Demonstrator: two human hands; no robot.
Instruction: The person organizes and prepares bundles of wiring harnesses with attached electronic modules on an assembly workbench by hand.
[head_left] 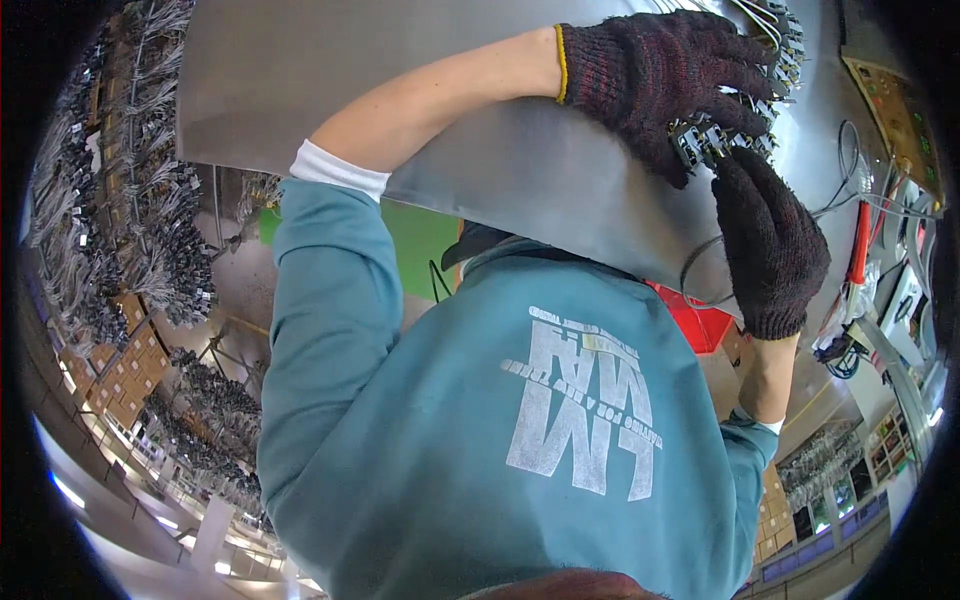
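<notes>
Both my hands wear dark knitted gloves. My left hand (680, 80) reaches over a cluster of small black and metallic cable connectors (705, 140) at the upper right of the metal table. Its fingers curve across the cluster and its thumb lies along the near left side, gripping some of them. From below, my right hand (768, 240) brings its closed fingertips against the near end of the same connectors. The exact piece under those fingertips is hidden. More connectors (790, 55) continue beyond my left fingers, and thin white cables (757, 20) run off at the top.
A grey metal tabletop (300, 90) spreads to the left. Right of my hands are a loose grey cable (850, 150), a red-handled tool (860, 240) and a brown board (895, 120). A red bin (700, 325) sits below the edge. Cable bundles (150, 200) hang at far left.
</notes>
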